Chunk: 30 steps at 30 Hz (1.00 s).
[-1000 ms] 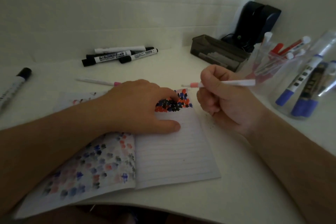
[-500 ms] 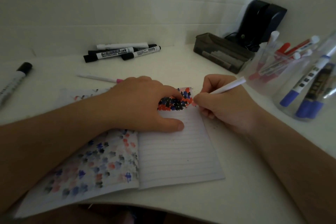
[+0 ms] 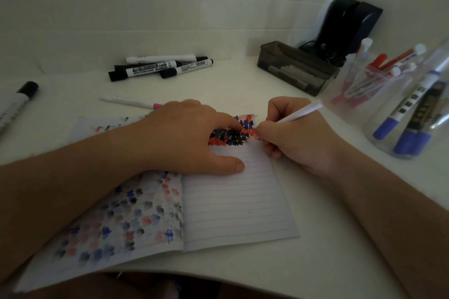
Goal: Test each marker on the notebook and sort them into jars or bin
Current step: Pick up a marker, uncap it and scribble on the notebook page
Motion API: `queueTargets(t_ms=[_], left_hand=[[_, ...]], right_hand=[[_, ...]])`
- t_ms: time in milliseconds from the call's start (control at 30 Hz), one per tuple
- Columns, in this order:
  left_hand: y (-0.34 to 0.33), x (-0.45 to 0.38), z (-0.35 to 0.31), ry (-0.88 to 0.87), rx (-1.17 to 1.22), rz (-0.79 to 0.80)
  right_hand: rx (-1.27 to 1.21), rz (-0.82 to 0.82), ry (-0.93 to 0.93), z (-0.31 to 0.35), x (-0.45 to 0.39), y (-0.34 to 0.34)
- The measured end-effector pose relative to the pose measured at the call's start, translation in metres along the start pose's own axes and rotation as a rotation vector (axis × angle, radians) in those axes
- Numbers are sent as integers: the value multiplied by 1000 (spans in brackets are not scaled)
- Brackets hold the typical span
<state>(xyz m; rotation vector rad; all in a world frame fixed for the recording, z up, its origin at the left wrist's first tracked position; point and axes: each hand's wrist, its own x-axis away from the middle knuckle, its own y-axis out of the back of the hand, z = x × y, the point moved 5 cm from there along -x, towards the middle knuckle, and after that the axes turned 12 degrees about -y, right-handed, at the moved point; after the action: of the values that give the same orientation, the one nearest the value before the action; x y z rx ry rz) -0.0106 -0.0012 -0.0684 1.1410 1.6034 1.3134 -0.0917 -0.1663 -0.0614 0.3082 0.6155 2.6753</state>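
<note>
The right hand is gripping a thin white marker, its tip touching the open lined notebook's inked top-right corner, while the flat, relaxed left hand is pressing the page

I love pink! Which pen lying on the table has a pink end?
The thin white pen just behind the left hand. Its tip is pink; the whiteboard markers farther back have black ends.

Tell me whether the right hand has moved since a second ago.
Yes. The right hand dropped from above the notebook and now presses its thin white marker onto the top corner.
</note>
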Motion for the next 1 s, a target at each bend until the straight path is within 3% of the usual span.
queueTargets(t_ms=[1000], left_hand=[[1,3,-3,0,-9,-14]], right_hand=[[-59,34,22,-6,-5,-1]])
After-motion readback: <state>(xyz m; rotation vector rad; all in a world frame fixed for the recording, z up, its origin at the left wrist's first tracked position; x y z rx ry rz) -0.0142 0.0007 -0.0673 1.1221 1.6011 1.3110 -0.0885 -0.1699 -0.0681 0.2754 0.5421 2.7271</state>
